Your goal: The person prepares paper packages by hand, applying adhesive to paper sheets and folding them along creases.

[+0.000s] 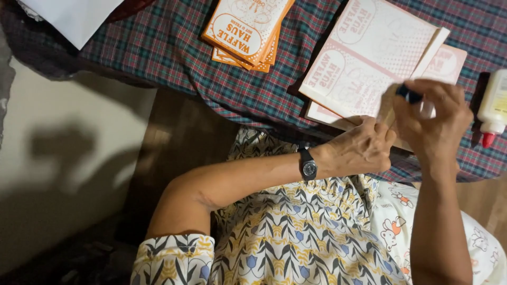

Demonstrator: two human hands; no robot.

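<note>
from the head camera, looking down: the left hand (362,148) lies half curled at the near edge of a stack of pale pink printed paper sheets (364,58), fingers pressing the bottom edge flat; it grips nothing that i can see, it only holds the paper down. a dark wristwatch (308,168) sits on that wrist. the right hand (433,119), at about three o'clock from the left one, is pinched closed around a small dark blue object (409,95), perhaps a cap or a glue stick end; too little shows to tell which.

the sheets look thin, light and floppy, easy to crease or tear, so they are best taken by an edge or corner and kept flat under the palm. they lie on a plaid cloth (174,47), at roughly one o'clock from the person's lap.

at eleven o'clock sits a smaller stack of orange printed sheets (248,31), well apart from both hands. at the far right, three o'clock, a white squeeze bottle (495,103) with a red tip lies just beside the right hand; what is left in it cannot be seen through the plastic.
</note>
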